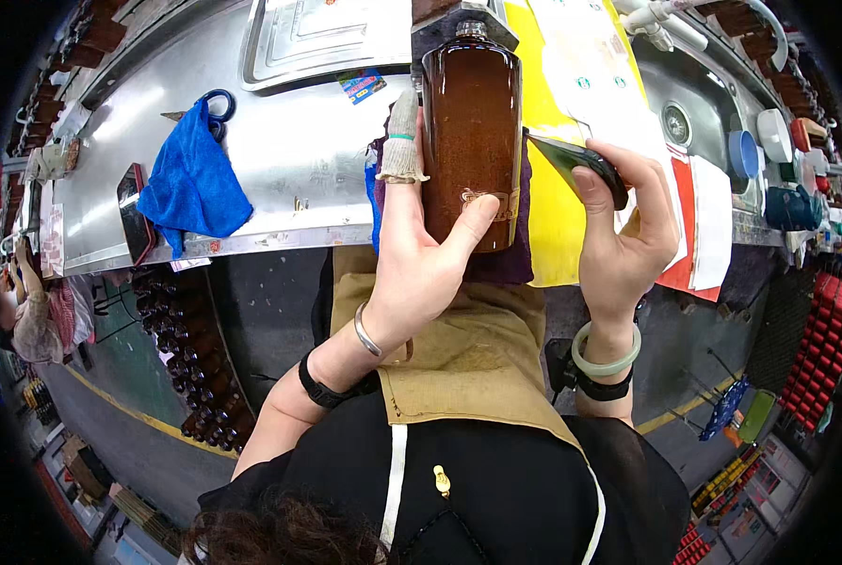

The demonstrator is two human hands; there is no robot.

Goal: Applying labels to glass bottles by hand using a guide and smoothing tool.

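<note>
A large brown glass bottle lies on a dark purple cloth in front of me, its neck pointing away. My left hand is closed around its left side and base, the thumb across the lower front beside a small printed mark. A knitted fabric sleeve with a green band covers a finger of that hand. My right hand pinches a dark, tapering tool with a pointed tip; its exact kind is unclear. The tip reaches the bottle's right edge, though I cannot tell whether it touches.
On the metal bench at left are a blue cloth, scissors, a phone and a metal tray. A yellow sheet with papers lies right, beside a sink and blue cup. Several dark bottles stand below left.
</note>
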